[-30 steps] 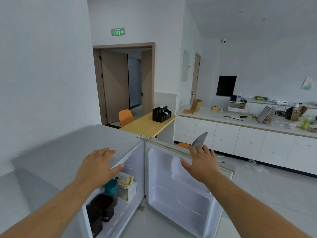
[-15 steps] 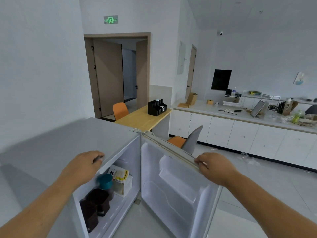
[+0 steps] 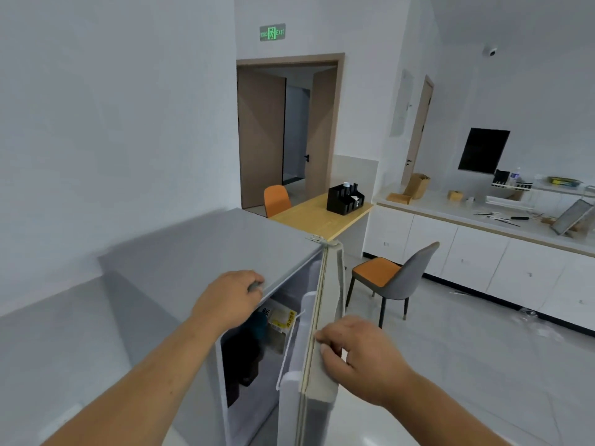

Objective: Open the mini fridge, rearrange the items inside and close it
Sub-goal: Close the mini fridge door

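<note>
The grey mini fridge [image 3: 206, 249] stands below me against the wall. Its door [image 3: 317, 375] is swung most of the way toward the cabinet, leaving a narrow gap. My right hand [image 3: 357, 355] grips the door's top edge near its free corner. My left hand [image 3: 230, 299] curls over the front edge of the fridge top. Through the gap I see a teal-capped container [image 3: 259, 326], a yellow-labelled box [image 3: 283, 318] and dark items [image 3: 241, 358] on the shelf.
A grey chair with an orange seat [image 3: 392, 278] stands just right of the fridge. Behind the fridge is a wooden table [image 3: 318, 215] with a black organiser [image 3: 344, 199]. White cabinets with a cluttered counter [image 3: 483, 233] run along the right wall. A doorway [image 3: 289, 130] lies ahead.
The door has swung from wide open to nearly shut, carried by my right hand on its top edge. My left hand moved from flat on the fridge top to gripping its front edge.
</note>
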The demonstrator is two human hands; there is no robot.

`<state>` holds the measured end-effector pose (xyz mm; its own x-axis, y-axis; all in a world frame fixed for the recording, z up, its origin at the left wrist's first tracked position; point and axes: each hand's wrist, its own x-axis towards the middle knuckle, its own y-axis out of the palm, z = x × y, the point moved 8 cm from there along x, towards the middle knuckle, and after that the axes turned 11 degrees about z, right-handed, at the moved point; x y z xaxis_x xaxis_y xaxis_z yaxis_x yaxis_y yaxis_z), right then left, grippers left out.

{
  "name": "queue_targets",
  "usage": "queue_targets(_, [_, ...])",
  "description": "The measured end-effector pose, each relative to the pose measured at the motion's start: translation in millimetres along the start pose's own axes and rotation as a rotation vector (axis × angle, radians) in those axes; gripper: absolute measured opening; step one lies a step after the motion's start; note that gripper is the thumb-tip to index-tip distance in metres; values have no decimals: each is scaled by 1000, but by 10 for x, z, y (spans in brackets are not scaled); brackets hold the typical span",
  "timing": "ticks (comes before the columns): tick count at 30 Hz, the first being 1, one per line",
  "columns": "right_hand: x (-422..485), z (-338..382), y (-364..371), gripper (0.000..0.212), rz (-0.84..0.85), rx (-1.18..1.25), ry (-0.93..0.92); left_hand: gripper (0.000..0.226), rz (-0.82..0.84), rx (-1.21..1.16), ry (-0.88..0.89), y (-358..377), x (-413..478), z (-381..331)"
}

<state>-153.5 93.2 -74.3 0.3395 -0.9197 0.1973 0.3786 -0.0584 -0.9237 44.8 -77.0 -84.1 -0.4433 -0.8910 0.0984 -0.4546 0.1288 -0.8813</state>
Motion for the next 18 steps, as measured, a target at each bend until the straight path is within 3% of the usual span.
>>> queue_targets(7, [544, 379, 342, 5, -28, 46, -70, 36, -14, -21, 33, -17, 13, -4])
queue_targets(18, [911, 454, 455, 14, -69, 57, -129, 47, -26, -26, 50, -6, 39, 39])
